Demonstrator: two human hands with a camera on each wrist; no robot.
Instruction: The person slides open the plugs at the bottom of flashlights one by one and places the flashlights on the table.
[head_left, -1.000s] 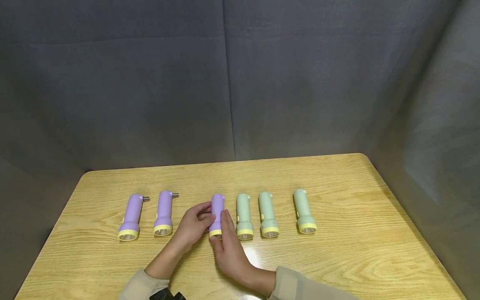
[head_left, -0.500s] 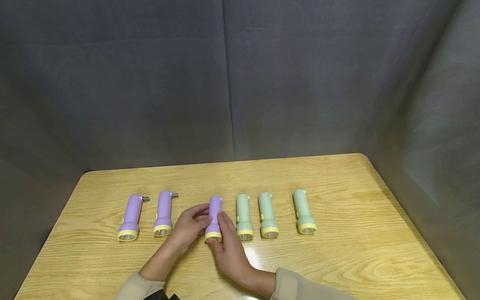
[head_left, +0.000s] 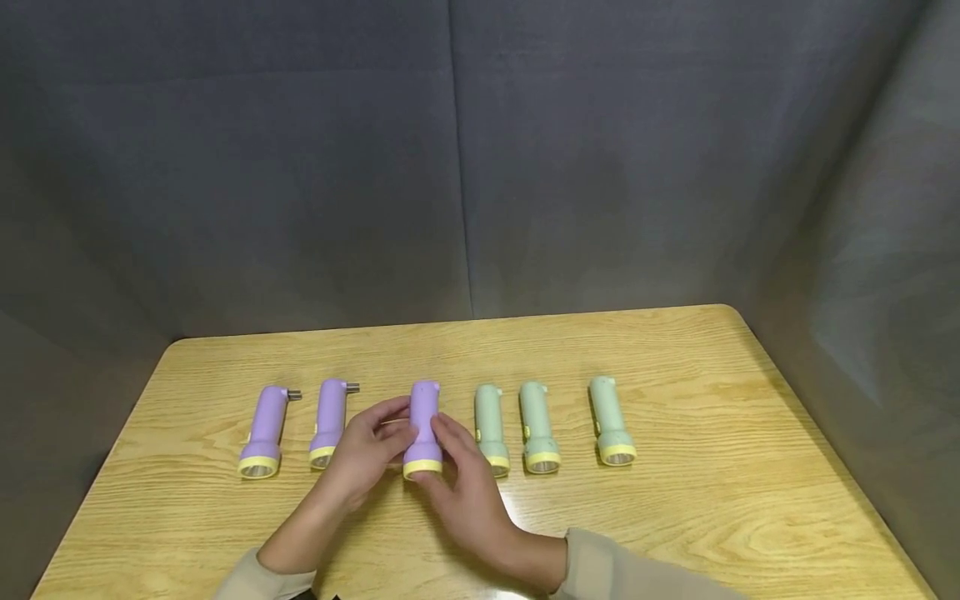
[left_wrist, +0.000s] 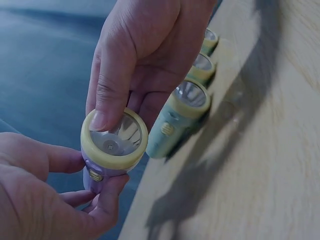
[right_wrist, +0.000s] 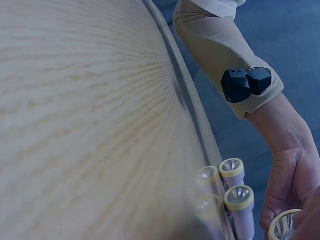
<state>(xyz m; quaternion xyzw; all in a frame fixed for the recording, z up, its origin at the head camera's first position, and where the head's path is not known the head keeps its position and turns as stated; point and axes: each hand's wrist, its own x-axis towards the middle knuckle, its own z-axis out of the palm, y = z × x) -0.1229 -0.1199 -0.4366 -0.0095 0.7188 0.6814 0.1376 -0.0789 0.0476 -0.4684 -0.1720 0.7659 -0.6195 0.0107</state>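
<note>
- Purple flashlight (head_left: pixel 423 406): sits in the lower middle of the head view, between both hands, lens end toward the bottom edge. Whether it touches the surface (head_left: pixel 675 517) cannot be confirmed.
- Left hand (head_left: pixel 366 457): fingers narrow, pinching the body. In the left wrist view, thumb and fingertips bracket the yellow switch (left_wrist: pixel 95 175); this spacing appears to secure the body without pressing the switch.
- Right hand (head_left: pixel 471 493): fingers curve along the right side of the body; the thumb laps over the lens rim. This hold presumably steadies the wider end and controls its direction.
- Outer purple flashlight (head_left: pixel 266 423) and inner purple flashlight (head_left: pixel 330 412): lie left of centre, well apart from the right-hand group. Metal prongs (head_left: pixel 352 387) project from their upper ends toward the right and probably limit rolling. No prongs are visible on the held unit.
- First green flashlight (head_left: pixel 489 412), second green flashlight (head_left: pixel 534 410) and third green flashlight (head_left: pixel 607 408): lie right of centre, the third set apart. Roughly parallel placement leaves all lens ends facing the bottom edge, seemingly for uniform orientation.
</note>
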